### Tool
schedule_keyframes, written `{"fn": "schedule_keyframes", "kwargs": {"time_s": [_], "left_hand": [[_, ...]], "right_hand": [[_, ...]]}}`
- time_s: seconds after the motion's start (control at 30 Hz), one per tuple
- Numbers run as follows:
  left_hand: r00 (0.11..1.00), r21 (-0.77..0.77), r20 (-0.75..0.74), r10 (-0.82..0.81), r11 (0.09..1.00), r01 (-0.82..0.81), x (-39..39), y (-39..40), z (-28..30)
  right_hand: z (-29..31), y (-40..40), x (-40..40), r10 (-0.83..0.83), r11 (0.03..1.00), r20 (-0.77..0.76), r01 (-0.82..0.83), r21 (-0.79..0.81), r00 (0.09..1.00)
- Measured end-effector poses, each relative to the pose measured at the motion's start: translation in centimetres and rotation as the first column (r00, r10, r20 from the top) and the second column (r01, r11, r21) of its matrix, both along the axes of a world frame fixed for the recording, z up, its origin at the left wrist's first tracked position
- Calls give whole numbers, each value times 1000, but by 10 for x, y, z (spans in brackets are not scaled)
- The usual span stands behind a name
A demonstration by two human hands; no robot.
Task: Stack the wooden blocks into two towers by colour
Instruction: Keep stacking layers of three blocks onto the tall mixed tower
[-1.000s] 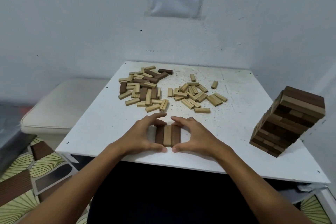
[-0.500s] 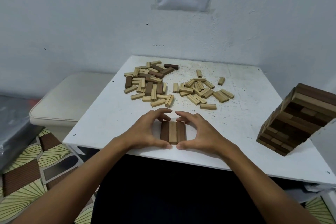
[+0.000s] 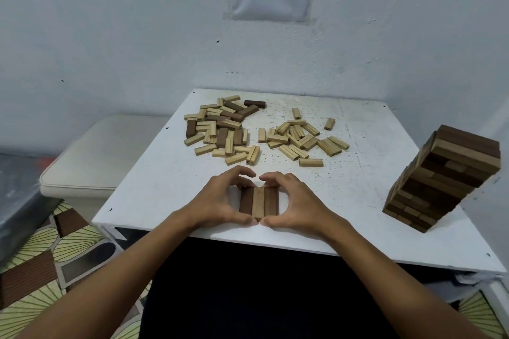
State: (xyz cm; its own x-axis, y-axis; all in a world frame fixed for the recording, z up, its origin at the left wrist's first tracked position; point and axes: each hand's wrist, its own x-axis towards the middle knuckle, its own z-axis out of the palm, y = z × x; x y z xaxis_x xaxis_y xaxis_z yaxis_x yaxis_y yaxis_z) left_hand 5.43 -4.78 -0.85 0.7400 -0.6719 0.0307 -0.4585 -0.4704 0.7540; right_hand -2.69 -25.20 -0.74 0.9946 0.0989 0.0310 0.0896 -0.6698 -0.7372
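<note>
Three blocks (image 3: 259,202) lie side by side near the table's front edge: dark, light, dark. My left hand (image 3: 219,199) cups their left side and my right hand (image 3: 298,201) their right side, thumbs at the near ends and fingers curled round the far ends. A mixed pile of light and dark blocks (image 3: 221,131) lies further back on the left. To its right lies a pile of light blocks (image 3: 301,139). A tall tower of mixed dark and light blocks (image 3: 443,176) stands at the right edge.
The white table (image 3: 154,190) stands in a corner against a white wall. A cream cushioned stool (image 3: 93,159) sits left of it. Patterned floor (image 3: 41,264) shows at lower left.
My thumbs have closed in together at the near ends of the three blocks, and my fingers have drawn tighter round the far ends. The piles and the tower have not moved.
</note>
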Motion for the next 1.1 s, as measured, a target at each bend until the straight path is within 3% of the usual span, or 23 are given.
{"fn": "schedule_keyframes", "kwargs": {"time_s": [0.23,0.7,1.1], "left_hand": [[997,-60,57,-52,997,55,2,-10,36],[914,-185,320,-249,930,318,15,-98,181],[826,-144,282,-488,830,539,-22,-225,192]], "right_hand": [[27,-6,0,-42,999,78,42,8,996],[178,-75,-26,-180,969,367,228,-92,912],[185,-167,-100,-417,883,338,465,-70,843]]}}
